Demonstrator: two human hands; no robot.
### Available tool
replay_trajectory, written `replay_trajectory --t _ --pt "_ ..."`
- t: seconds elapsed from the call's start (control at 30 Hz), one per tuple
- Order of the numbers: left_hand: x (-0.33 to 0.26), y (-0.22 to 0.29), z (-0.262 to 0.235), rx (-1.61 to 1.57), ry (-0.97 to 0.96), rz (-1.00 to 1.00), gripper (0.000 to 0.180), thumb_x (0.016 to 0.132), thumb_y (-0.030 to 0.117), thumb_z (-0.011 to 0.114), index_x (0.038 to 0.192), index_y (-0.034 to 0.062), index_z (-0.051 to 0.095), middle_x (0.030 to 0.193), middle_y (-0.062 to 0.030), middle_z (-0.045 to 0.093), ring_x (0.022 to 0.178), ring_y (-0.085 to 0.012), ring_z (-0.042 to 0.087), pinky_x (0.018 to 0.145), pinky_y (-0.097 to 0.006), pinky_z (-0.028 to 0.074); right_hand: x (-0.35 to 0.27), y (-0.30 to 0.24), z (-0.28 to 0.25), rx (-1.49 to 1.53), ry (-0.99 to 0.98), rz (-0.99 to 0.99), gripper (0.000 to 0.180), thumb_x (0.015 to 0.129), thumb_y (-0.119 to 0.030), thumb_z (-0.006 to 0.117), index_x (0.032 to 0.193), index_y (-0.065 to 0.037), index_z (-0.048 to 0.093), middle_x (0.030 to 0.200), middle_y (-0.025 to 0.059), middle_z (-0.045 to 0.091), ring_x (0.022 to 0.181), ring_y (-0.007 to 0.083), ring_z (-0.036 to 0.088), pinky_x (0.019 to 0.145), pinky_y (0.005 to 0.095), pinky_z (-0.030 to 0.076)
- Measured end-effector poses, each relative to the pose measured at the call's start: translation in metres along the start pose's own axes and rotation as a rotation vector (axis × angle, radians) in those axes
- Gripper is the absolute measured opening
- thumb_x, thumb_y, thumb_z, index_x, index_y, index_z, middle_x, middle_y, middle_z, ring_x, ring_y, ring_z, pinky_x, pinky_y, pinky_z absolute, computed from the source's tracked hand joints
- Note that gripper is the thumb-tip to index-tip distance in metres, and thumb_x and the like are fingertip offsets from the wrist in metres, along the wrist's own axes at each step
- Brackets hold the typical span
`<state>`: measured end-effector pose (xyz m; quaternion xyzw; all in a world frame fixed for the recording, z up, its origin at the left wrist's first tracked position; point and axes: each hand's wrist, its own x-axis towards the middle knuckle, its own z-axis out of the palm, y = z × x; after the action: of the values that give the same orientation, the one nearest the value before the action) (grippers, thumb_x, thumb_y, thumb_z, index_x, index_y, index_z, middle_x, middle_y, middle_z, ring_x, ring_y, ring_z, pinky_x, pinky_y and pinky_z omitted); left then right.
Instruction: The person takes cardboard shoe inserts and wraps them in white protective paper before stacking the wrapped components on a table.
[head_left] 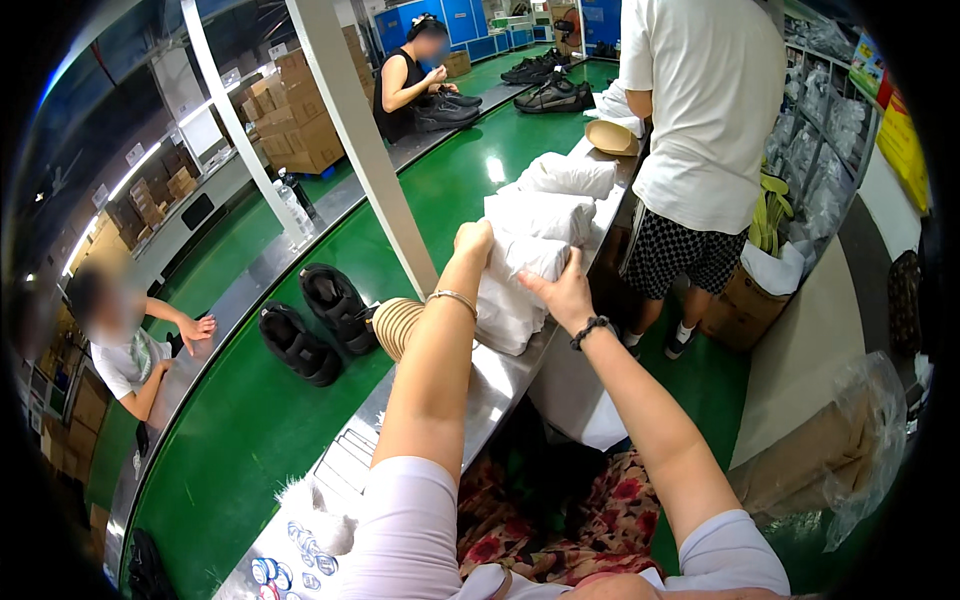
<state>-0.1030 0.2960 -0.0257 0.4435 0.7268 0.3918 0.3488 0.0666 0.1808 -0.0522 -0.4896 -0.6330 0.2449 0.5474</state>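
A row of soft white wrapped bundles, creased like thin paper, lies along the metal edge of the worktable. Both my hands are at one white bundle [532, 257] in the middle of the row. My left hand [474, 240] is closed at its left side, fingers curled and partly hidden. My right hand [562, 292] grips its near right side, thumb on top. Another white bundle [506, 315] lies just below my hands, and a further white bundle [570, 176] sits beyond them. Beside my left forearm stands a tan ribbed coil [398, 328].
Black shoes [298, 343] stand on the green belt [240, 430] at left; more dark shoes [553, 95] are farther along. A white post [365, 140] rises beside the belt. A person in a white shirt [700, 100] stands close at right. Two co-workers sit across the belt.
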Motion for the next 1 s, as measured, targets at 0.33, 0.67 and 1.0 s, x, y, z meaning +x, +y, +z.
replay_trajectory --t 0.33,0.67,1.0 --pt "0.032 -0.060 0.015 0.273 -0.025 -0.219 0.052 0.087 0.040 0.044 0.117 -0.0015 0.052 0.124 -0.0199 0.049 0.120 -0.0334 0.041 0.101 -0.050 0.024 -0.011 -0.016 0.008 -0.146 -0.125 0.210 0.080 0.064 -0.046 0.074 0.110 0.004 0.033 0.108 0.0303 0.053 0.102 0.0407 0.054 0.086 0.0424 0.044" --pt "-0.134 0.037 -0.040 0.074 0.367 0.761 0.050 0.086 0.021 0.056 0.120 -0.0116 0.040 0.120 -0.0283 0.047 0.117 -0.0385 0.042 0.099 -0.040 0.034 -0.002 -0.010 -0.013 -0.160 -0.190 0.300 0.109 0.062 -0.060 0.070 0.130 0.011 0.023 0.119 0.0319 0.049 0.112 0.0377 0.050 0.094 0.0365 0.040" --pt "-0.152 -0.066 -0.183 0.266 0.283 0.823 0.033 0.089 0.025 0.053 0.111 0.0019 0.058 0.121 -0.0200 0.052 0.120 -0.0335 0.042 0.101 -0.039 0.032 -0.088 -0.078 -0.014 0.026 -0.079 -0.254 0.014 0.080 -0.013 0.062 0.084 0.001 0.062 0.077 0.0124 0.062 0.066 0.0208 0.060 0.061 0.0303 0.048"
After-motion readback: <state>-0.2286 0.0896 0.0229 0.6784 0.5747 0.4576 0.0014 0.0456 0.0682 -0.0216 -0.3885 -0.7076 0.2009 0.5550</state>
